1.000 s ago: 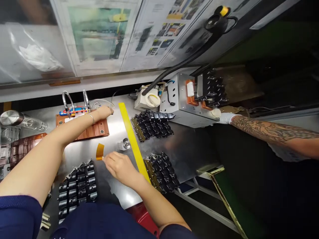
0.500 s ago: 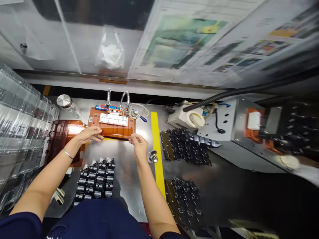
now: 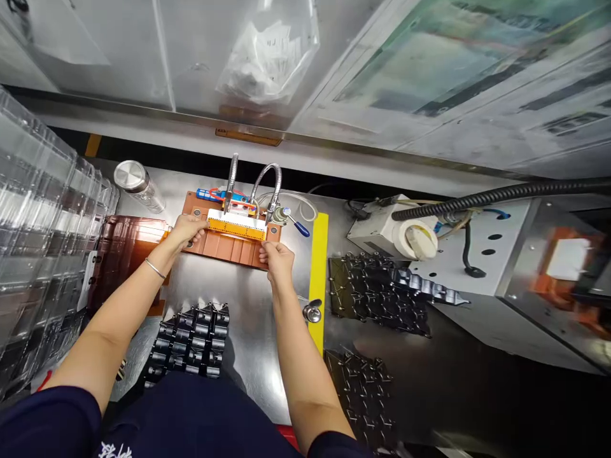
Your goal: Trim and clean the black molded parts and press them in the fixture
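An amber, see-through film strip [image 3: 233, 230] stretches between my two hands, over the front of the white block on the fixture. My left hand [image 3: 189, 230] pinches its left end. At the right end, my right hand [image 3: 277, 257] has thumb and finger closed on the strip's corner. Behind the strip, the white block [image 3: 224, 217] shows rows of small dark dots through the film. Block and strip are at the reddish-brown fixture plate [image 3: 229, 249], whose grooved front lies below my hands. Whether the strip touches the block I cannot tell.
Bendable metal hoses [image 3: 273, 175] and a blue-handled lever [image 3: 300, 228] rise behind the fixture. A lidded glass bottle [image 3: 138, 184] and amber sheets [image 3: 128, 254] stand left. Black moulded parts [image 3: 193, 340] lie in front; more black parts [image 3: 377, 289] lie beyond the yellow tape [image 3: 319, 273].
Both hands have carried the amber strip away from me, from the fixture's front edge up to the white block. The camera view has shifted closer.
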Demonstrator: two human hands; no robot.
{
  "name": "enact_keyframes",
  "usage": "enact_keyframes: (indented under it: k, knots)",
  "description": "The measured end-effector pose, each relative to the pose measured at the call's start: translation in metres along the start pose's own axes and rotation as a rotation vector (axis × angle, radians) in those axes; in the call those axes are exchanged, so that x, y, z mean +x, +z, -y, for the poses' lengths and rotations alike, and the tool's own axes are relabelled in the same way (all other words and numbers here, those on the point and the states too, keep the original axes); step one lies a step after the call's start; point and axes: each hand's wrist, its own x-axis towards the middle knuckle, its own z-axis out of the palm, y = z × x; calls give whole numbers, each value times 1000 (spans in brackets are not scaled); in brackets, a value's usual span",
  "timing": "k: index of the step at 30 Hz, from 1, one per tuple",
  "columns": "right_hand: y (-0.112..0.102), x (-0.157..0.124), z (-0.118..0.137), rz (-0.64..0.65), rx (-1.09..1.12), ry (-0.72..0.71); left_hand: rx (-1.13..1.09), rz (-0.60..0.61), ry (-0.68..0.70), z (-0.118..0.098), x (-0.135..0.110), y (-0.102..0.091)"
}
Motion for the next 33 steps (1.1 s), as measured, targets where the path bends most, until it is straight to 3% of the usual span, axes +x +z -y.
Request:
enact_keyframes:
  k: [20,25,28,30,33]
  knots:
    - [0,10,3,47,-41,100,-14,12,-55,-12,-2,0]
    - [-16,20,5,118,-105,175,-7,109,-103,-13,6,-11]
    - [-33,-10,-8,77,-125,59,7,179,-82,-13,5,-21]
    - [-42,-57,-34,69,-141,-8,7,176,-44,-9,-2,-27]
    - [-53,-143,-98,192,-250,-27,-26,72,16,5,-20,-32]
